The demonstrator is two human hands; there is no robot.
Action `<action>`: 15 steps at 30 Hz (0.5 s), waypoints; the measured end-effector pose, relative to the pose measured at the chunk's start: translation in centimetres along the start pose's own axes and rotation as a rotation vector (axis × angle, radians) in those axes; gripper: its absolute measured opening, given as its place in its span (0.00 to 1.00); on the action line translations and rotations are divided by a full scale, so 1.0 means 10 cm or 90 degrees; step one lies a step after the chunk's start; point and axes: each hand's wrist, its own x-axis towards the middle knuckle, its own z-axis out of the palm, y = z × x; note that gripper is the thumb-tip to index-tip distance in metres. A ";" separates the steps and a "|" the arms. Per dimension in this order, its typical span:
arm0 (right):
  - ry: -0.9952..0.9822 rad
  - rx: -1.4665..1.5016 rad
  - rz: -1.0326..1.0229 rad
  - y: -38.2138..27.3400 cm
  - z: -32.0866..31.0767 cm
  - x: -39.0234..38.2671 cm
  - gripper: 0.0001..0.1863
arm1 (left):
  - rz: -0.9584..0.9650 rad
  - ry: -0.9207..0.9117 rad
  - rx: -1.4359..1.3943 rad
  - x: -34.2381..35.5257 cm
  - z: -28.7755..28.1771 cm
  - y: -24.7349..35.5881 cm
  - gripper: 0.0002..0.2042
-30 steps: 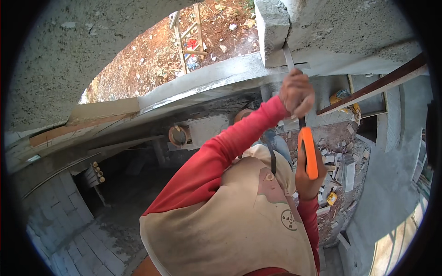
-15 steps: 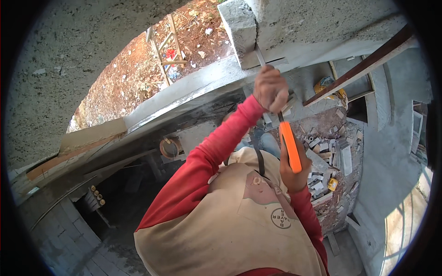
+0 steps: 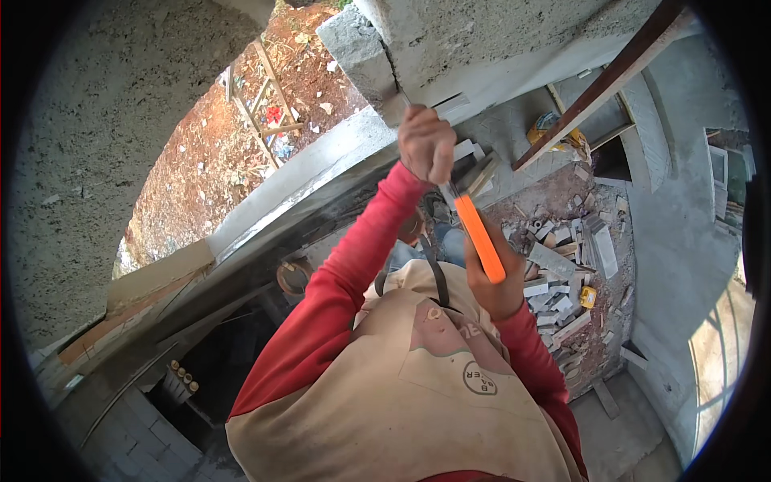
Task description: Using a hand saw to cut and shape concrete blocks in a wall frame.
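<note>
My left hand (image 3: 426,145), in a red sleeve, is closed around a metal chisel (image 3: 405,99). The chisel's tip points at a dark crack between a grey block (image 3: 357,56) and the rough concrete wall (image 3: 466,40). In my right hand (image 3: 499,277) is the orange handle of a hammer (image 3: 480,239). Its metal shaft runs up to just below my left hand, where the hammer's head cannot be made out clearly.
A brown beam (image 3: 606,80) slants across the upper right. Below lies a pile of broken tile and block pieces (image 3: 562,281) with a yellow container (image 3: 589,297). A curved opening shows red soil (image 3: 193,145) and a wooden frame (image 3: 261,100) outside.
The view has turned, so the wall, block and both hands sit further left. My left hand stays on the chisel at the crack. The hammer handle slants more, still in my right hand.
</note>
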 end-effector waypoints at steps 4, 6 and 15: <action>-0.005 0.062 -0.006 -0.05 0.08 0.10 0.24 | -0.030 0.013 0.020 -0.01 -0.09 -0.16 0.11; -0.039 -0.031 -0.028 -0.13 -0.24 -0.29 0.23 | -0.016 -0.005 -0.042 -0.16 -0.03 0.35 0.10; -0.038 0.058 0.041 0.00 0.04 -0.06 0.26 | -0.004 -0.058 0.004 0.01 -0.09 -0.03 0.11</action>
